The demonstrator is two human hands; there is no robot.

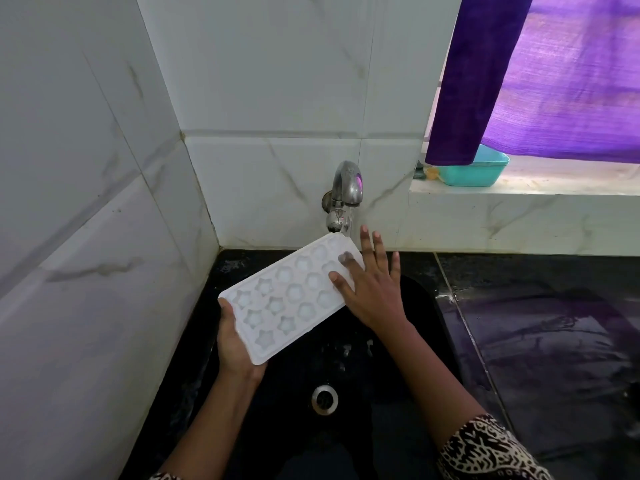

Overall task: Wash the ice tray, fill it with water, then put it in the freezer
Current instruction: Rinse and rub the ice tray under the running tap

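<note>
One ice tray point(277, 306), white, being held tilted over the sink point(398, 375), its far end sitting directly below the tap point(346, 188) spout, just about touching. Cavities are facing up, star and flower shapes in three rows. Counting six in the row farthest from the camera; the other two rows are running partly under the right hand, so the total isn't countable.

Two hands are on it. The left hand point(235, 341) is gripping the tray end farthest from the tap, thumb over the top rim and fingers curled underneath. The right hand point(370, 289) is lying flat on the end nearest the tap, fingers straight and spread, pressing down and holding nothing.

One chrome tap is coming out of the wall tile. One drain point(324, 399) is showing below the tap, towards the camera. Right of the tap, on the sill: one turquoise tub point(478, 168), with one small yellow cup point(432, 173) touching its tap-side end. One purple curtain point(519, 81) is hanging above those. Can't tell whether water is flowing.
</note>
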